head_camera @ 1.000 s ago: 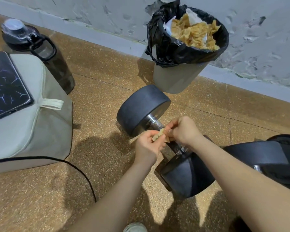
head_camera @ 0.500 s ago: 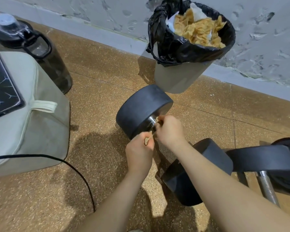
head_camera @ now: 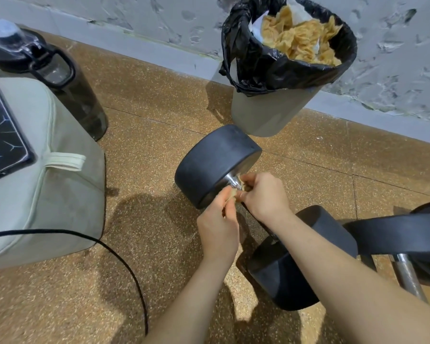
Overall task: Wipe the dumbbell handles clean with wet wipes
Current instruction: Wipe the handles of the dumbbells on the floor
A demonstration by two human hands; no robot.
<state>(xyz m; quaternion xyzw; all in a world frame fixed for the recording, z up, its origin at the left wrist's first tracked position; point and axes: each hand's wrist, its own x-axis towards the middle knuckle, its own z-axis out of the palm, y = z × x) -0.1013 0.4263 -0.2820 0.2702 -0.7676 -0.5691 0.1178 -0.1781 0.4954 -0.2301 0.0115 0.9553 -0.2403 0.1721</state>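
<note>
Dumbbell: lies on the floor at frame centre, one black head toward the bin, the other at lower right beneath your right forearm.
Handle: only a short chrome stretch shows beside the far head; your hands cover the rest.
Wet wipe: tan-stained wad, held at the handle between your hands.
Left hand: fingers curled, pinching the wipe's lower end.
Right hand: curled over the handle, gripping the wipe against it.
Step in hand: rubbing the handle's far end, by my judgement.
Next move: work the wipe along toward the near head and reach the underside. The wipe looks soiled, so consider a fresh one.
Bin: upper right, heaped with used wipes.
</note>
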